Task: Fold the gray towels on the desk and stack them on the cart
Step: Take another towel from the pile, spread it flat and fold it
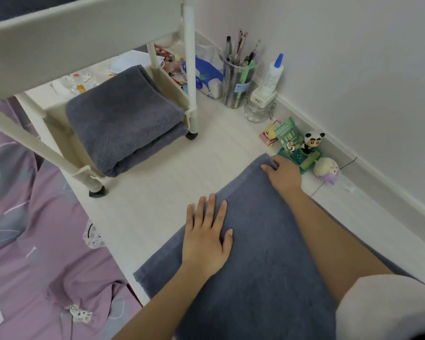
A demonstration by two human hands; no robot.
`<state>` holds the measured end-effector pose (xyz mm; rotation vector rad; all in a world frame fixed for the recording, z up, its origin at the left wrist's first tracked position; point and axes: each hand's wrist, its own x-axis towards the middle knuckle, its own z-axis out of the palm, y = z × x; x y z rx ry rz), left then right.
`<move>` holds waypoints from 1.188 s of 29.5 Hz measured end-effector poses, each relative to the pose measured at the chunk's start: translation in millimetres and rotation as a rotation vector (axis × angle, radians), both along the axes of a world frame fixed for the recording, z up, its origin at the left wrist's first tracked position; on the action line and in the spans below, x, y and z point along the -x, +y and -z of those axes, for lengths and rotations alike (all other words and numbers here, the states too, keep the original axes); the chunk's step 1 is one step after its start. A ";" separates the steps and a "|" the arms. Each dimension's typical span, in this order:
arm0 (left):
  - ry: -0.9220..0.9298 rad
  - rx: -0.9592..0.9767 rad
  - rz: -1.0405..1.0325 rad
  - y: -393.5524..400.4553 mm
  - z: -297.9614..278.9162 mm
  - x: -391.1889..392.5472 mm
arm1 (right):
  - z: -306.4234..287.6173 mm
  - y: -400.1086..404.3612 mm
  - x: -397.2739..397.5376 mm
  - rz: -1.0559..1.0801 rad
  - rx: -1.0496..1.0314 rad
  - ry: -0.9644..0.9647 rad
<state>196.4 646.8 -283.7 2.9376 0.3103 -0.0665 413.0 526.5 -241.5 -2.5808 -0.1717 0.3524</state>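
We see only part of the gray towel (263,261) spread on the white tabletop (157,200): its near end runs out of the bottom of the frame, and its right edge is hidden under our right forearm and a pale sleeve (388,307). Of the 2 hands, the left hand (206,239) lies flat on the towel with fingers straight and spread, pressing the cloth near its left edge. The right hand (284,174) is at the towel's far corner, fingers curled over the hem and pinching it; the fingertips themselves are hard to make out. The hands are well apart.

The cart (84,45) stands on the tabletop, its upper tray cut off at the top of the frame. On its lower shelf lies a stack of folded towels (123,119); we can count 2 layers, and the small items behind it are blurred.

Along the white wall (353,57) stand a pen cup (237,82), a glue bottle (272,72), a glass jar (257,110) and a panda figure (310,143). To the left of the tabletop lies purple bedding (42,253).
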 end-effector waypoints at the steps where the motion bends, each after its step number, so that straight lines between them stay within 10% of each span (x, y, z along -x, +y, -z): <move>1: 0.020 0.001 -0.021 0.2 -0.3 0.3 | 4.1 0.6 1.2 0.005 0.028 -0.025; 21: 0.048 0.117 0.416 -84.5 -40.4 -81.5 | -13.1 -119.1 79.2 0.044 0.181 -0.058; 30: 0.155 -0.163 0.411 -115.2 -30.3 -91.9 | -16.8 -247.1 114.7 0.138 0.290 0.143; 35: 0.100 0.038 0.626 -185.5 -31.3 -76.9 | -25.6 -285.5 126.2 0.068 0.370 0.198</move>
